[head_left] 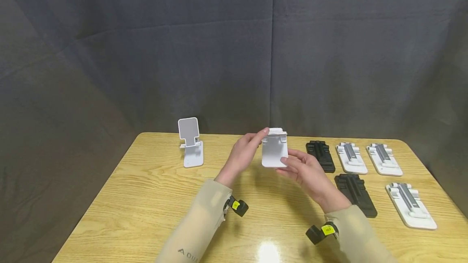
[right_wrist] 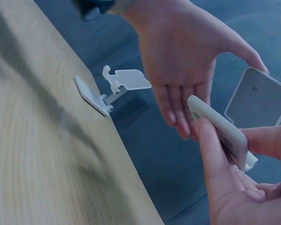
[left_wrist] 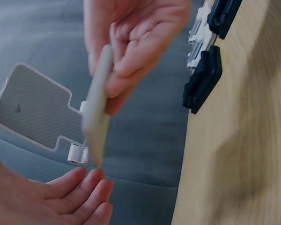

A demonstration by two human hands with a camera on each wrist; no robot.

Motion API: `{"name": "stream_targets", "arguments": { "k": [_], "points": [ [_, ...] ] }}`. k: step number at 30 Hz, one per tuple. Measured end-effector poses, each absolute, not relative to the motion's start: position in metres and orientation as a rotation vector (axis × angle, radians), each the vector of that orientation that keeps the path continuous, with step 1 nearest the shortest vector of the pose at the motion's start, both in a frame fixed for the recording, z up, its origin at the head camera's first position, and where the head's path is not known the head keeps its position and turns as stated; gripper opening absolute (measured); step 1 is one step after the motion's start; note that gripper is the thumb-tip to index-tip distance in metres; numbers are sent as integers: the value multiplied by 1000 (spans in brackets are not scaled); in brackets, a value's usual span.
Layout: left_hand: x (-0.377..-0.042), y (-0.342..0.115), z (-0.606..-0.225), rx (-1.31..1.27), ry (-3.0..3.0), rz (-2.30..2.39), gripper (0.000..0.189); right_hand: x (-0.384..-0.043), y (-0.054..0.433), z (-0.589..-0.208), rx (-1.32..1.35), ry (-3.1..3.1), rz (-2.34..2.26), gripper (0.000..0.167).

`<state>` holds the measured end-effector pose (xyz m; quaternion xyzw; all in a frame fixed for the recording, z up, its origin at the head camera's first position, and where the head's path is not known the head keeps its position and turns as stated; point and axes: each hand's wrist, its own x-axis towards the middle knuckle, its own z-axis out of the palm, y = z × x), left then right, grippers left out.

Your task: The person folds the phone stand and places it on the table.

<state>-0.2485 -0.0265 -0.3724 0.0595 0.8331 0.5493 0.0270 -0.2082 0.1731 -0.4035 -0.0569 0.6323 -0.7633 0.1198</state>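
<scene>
A white phone stand with a grey pad is held up above the table. My right hand pinches its base between thumb and fingers; in the right wrist view, the index finger lies along the underside of the base. The stand's padded plate is swung out from the base in the left wrist view. My left hand is at the stand's left, its thumb touching the plate's edge. The fingers of that left hand are extended, not wrapped round the stand.
An unfolded white phone stand stands at the table's back left. On the right lie several folded stands, among them a black one and a white one. A dark curtain hangs behind the wooden table.
</scene>
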Motion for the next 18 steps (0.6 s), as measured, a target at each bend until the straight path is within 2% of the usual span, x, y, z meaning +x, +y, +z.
{"name": "stream_targets", "arguments": {
  "k": [7, 14, 18],
  "points": [
    [-241, -24, -380, 262, 2481, 1691, 80, -214, 180, -400, -192, 1843, -2239, 57],
    [-242, -22, -382, 315, 2363, 1821, 66, -216, 183, -396, -161, 1919, -2175, 56],
    [-243, -22, -385, 324, 2341, 1857, 61, -218, 185, -390, -143, 1925, -2145, 65]
  ]
}}
